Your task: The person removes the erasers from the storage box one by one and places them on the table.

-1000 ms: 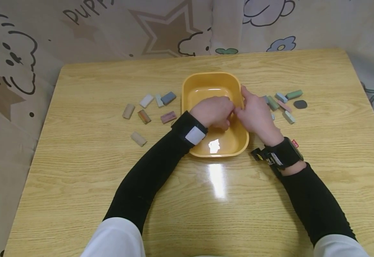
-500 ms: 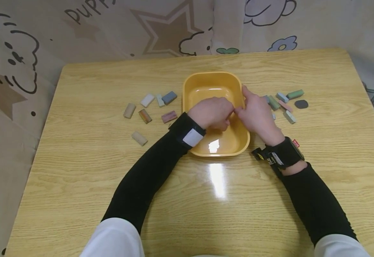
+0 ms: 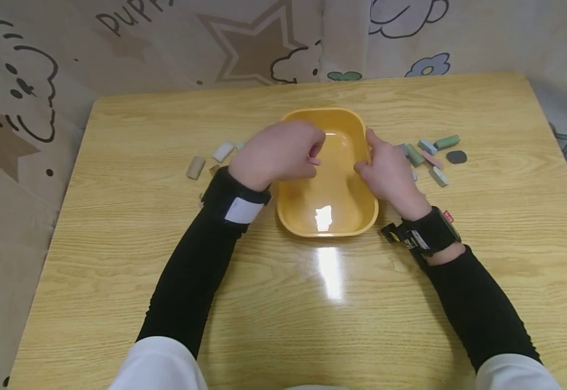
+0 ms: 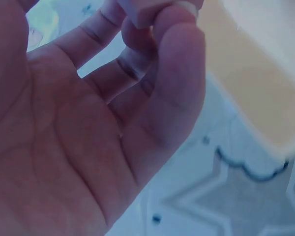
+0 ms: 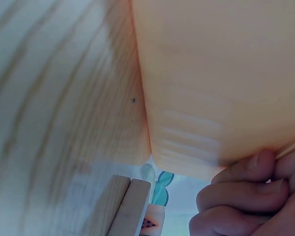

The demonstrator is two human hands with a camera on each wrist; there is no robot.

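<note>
A yellow plastic tub (image 3: 326,200) stands mid-table. My left hand (image 3: 283,149) is over the tub's left side, fingers bent. In the left wrist view its fingertips pinch a small pinkish block (image 4: 143,11), cut off by the top edge. My right hand (image 3: 392,170) grips the tub's right rim, thumb on the inner side; in the right wrist view its curled fingers (image 5: 241,194) lie along the outer wall. To the left lie a tan block (image 3: 195,168) and a white block (image 3: 222,152); my left hand and wrist hide others there.
Right of the tub lie several small blocks, among them a green block (image 3: 447,142), a pale block (image 3: 438,176) and a pink block (image 3: 431,159), beside a dark flat oval piece (image 3: 456,157). A printed curtain (image 3: 166,49) hangs along the table's back edge.
My left hand was low inside the tub near its right side; it has risen and moved left, covering several of the left-hand blocks. My right hand and the tub stay in place.
</note>
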